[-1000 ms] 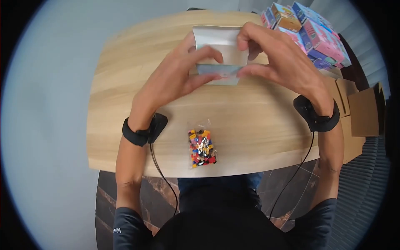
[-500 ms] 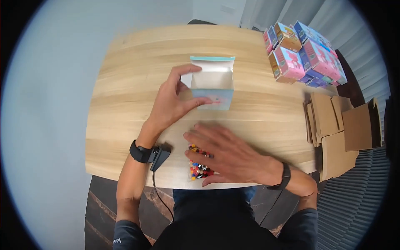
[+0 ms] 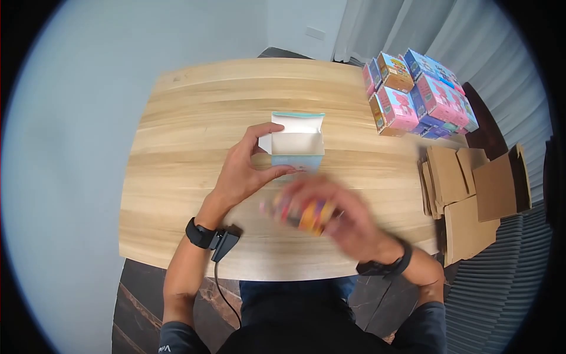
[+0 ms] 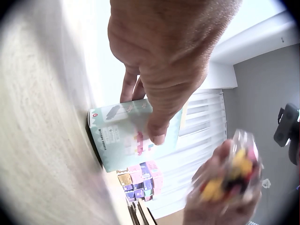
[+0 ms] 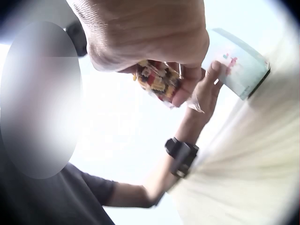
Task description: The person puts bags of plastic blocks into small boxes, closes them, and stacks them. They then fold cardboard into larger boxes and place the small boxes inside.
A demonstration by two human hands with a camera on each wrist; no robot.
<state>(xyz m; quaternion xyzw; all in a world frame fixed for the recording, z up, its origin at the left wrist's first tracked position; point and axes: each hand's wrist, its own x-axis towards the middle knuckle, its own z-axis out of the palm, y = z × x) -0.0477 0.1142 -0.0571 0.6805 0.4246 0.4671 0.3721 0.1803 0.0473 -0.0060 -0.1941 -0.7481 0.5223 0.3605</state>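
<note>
A light blue box (image 3: 298, 161) stands on the table with its top flaps up, showing a white, empty-looking inside. The left hand (image 3: 240, 167) grips its left side, thumb on the front face, which the left wrist view shows as printed card (image 4: 124, 136). Lifted off the table, in front of the box, the right hand (image 3: 345, 215) holds a clear bag of colourful small pieces (image 3: 306, 215), blurred in the head view. In the right wrist view the fingers curl round the bag (image 5: 159, 80), below the palm.
Several pink, blue and gold printed boxes (image 3: 437, 97) are stacked at the table's back right. Open and flattened brown cartons (image 3: 469, 227) lie at the right edge. A black device (image 3: 226, 243) is strapped by the left wrist, its cable hanging over the front edge.
The right hand left the box, reached down to the bag and lifted it off the table towards the box. The box has been lowered onto the table, still in the left hand.
</note>
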